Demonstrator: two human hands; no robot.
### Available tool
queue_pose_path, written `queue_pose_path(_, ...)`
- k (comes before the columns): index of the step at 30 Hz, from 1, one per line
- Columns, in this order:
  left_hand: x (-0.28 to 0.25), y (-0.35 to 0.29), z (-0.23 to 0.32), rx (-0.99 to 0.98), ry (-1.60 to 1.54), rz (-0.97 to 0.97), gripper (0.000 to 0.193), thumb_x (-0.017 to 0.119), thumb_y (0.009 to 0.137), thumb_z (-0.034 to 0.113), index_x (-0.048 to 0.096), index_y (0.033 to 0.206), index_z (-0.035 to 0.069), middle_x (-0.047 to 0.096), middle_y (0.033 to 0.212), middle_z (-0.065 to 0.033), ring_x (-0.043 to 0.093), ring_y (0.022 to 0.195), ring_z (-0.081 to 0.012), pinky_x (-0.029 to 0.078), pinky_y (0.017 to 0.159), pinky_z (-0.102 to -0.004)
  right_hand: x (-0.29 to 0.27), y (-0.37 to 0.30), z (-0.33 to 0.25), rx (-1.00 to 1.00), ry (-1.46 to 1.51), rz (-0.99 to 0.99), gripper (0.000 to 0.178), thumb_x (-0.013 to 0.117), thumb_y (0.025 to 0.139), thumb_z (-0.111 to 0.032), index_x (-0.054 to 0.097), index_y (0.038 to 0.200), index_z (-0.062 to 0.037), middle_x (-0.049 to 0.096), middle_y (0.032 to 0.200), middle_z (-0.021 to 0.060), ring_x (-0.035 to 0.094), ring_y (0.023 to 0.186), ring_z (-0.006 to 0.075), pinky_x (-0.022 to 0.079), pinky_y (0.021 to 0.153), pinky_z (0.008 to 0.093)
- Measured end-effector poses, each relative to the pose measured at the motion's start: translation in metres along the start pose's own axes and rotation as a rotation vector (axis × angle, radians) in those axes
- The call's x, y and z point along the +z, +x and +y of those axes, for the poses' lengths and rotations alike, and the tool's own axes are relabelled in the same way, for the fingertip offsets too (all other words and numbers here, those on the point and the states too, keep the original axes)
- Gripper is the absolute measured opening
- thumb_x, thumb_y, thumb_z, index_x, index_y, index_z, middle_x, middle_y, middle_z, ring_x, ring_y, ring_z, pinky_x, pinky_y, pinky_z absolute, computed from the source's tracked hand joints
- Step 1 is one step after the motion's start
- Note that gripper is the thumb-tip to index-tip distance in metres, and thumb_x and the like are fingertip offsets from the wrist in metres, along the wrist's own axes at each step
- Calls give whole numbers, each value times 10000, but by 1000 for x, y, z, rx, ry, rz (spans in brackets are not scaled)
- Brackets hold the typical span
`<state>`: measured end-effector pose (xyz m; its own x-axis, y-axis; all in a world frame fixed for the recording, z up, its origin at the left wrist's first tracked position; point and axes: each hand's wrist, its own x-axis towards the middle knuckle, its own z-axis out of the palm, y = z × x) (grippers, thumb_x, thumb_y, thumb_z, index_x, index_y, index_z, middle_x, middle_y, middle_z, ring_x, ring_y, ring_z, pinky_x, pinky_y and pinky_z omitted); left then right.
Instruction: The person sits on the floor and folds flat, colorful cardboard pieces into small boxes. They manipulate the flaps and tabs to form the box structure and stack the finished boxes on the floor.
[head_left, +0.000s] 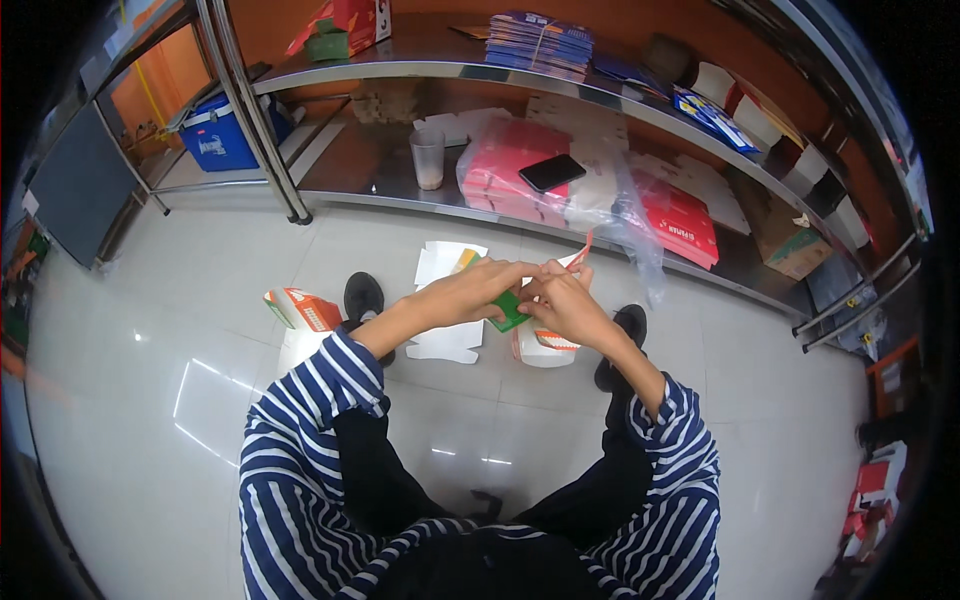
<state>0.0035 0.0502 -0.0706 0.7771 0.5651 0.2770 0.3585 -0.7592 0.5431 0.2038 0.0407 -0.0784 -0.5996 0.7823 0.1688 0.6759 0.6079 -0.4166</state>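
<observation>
L hand (470, 292) & R hand (568, 305) both pinching green carton (509, 313), so best press folds evenly, edges sq., w/o catching flat white card (440, 344) at left.

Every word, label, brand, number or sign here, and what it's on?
Wording not copied; print by location:
Red flat packs, lower shelf: white lettering, partly legible.
Blue cooler box: white lettering on its front, blurred.
Bundled blue stack, upper shelf: print too small to read.
Orange-and-white carton, floor at left: marks too small to read.
Green piece between left hand and right hand: no readable text.
</observation>
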Motion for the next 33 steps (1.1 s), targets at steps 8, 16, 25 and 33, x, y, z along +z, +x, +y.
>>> queue_pose_path(8,-24,-14,-8,84,276,185,623,743,644,107,462,1200,101,530,1150,-99,497,1051,-311,343,951,-364,4,4,0,64,-43,36,132,658,730,-167,674,819,-72,614,806,74,501,922,212,250,825,428)
queue_pose_path(16,147,-326,-15,-1355,-130,1477,452,423,930,294,370,1283,18,466,1218,-154,484,1117,-260,384,952,-345,-12,-14,5,115,221,244,99,645,770,-150,651,808,-59,595,804,54,510,886,186,238,849,361)
queue_pose_path(25,318,-371,74,-1846,-801,843,424,441,917,299,408,1244,31,493,1170,-152,501,1080,-270,396,913,-358,-10,-18,-2,36,99,115,95,648,756,-140,657,815,-65,606,764,47,498,895,188,223,870,393)
queue_pose_path(33,317,-368,75,-1805,-821,738,401,457,906,303,442,1210,43,517,1127,-150,517,1046,-279,407,878,-369,-13,-17,-4,36,105,79,88,644,760,-127,654,818,-61,598,762,39,496,902,182,223,867,379)
